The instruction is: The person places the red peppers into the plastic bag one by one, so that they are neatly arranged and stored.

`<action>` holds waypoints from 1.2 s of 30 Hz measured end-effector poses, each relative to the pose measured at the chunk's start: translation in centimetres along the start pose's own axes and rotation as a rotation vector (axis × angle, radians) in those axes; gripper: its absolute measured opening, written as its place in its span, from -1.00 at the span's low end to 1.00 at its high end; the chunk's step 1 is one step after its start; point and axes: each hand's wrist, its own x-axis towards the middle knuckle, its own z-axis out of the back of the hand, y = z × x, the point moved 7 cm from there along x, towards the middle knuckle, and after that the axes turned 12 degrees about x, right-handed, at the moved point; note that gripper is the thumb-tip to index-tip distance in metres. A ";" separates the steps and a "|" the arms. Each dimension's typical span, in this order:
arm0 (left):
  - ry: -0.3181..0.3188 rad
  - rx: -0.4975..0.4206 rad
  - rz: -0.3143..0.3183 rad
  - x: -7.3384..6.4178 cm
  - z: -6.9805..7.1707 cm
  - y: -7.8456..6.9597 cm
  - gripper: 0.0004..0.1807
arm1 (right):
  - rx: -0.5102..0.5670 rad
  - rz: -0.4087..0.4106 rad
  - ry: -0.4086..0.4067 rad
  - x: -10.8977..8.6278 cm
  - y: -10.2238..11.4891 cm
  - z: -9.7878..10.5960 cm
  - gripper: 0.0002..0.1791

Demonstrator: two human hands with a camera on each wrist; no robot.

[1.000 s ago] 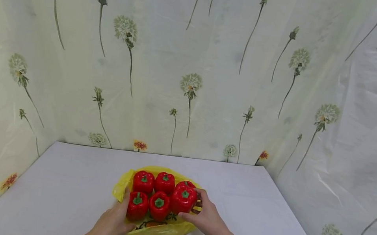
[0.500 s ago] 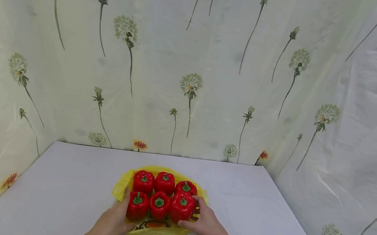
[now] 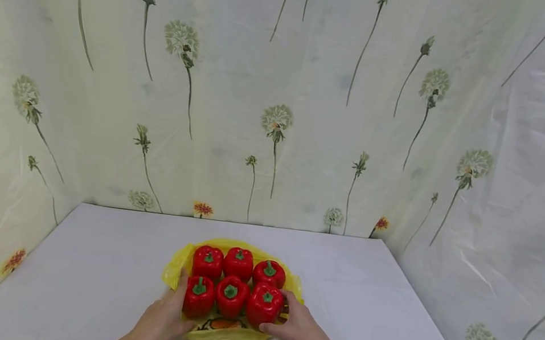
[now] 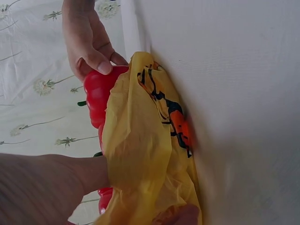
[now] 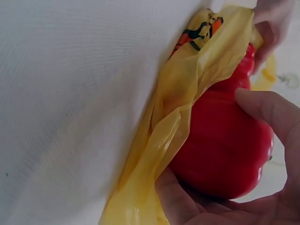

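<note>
Several red bell peppers with green stems sit in two rows inside a yellow plastic bag, its mouth spread wide on the table. At the front right, my right hand grips a bell pepper, fingers round its right side. In the right wrist view my thumb presses on that pepper, with yellow film beside it. My left hand holds the bag's left side, next to the front left pepper. Yellow film hides part of it in the left wrist view.
The bag rests on a white-covered table. A pale curtain printed with dandelions hangs behind it and on both sides. Three more peppers, such as the middle one, form the back row.
My right hand has lowered the pepper from over the back right one into the front row, and that back pepper now shows fully. My left hand has stayed in place.
</note>
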 end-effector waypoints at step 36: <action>-0.052 0.131 -0.032 -1.7 3.5 -1.1 0.00 | -0.089 -0.008 0.017 -0.4 0.1 0.8 0.03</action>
